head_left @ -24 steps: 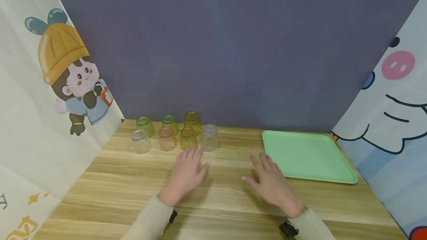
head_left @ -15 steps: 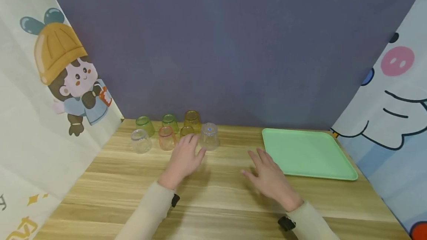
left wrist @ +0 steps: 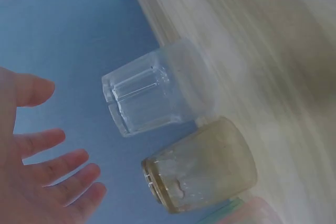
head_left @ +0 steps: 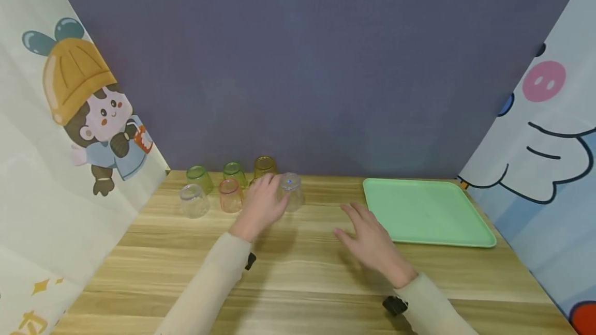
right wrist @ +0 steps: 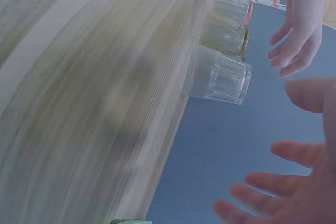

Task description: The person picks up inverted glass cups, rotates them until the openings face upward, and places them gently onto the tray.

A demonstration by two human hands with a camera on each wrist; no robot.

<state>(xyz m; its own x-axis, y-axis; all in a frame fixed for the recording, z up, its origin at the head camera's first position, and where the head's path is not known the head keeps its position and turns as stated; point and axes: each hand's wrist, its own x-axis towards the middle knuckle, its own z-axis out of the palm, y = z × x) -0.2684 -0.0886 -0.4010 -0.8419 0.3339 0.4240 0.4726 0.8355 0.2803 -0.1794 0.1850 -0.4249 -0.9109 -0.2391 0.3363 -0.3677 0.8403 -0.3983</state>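
Observation:
My left hand [head_left: 262, 204], fingers relaxed, hovers over the front row of upside-down drinking glasses. Near its thumb stands a taller clear glass [head_left: 292, 200]. The front amber glass [left wrist: 202, 166] is mostly hidden by this hand in the head view. In the left wrist view, the thumb and fingers are spread apart, with a gap between them and both glasses. My right hand [head_left: 374, 242] is held above the table with fingers spread, left of the green tray [head_left: 428, 211], and holds nothing.
Left of my left hand stand a pink glass [head_left: 231, 198] and a short clear glass [head_left: 194, 203]. Behind are two green glasses [head_left: 235, 172] and another amber glass [head_left: 264, 165], close to the dark back panel [head_left: 298, 66]. Printed side panels flank the wooden table [head_left: 316, 283].
My left hand has moved forward to the glasses, now covering most of the front amber one. The right hand has shifted only slightly. The glasses and tray stay in place.

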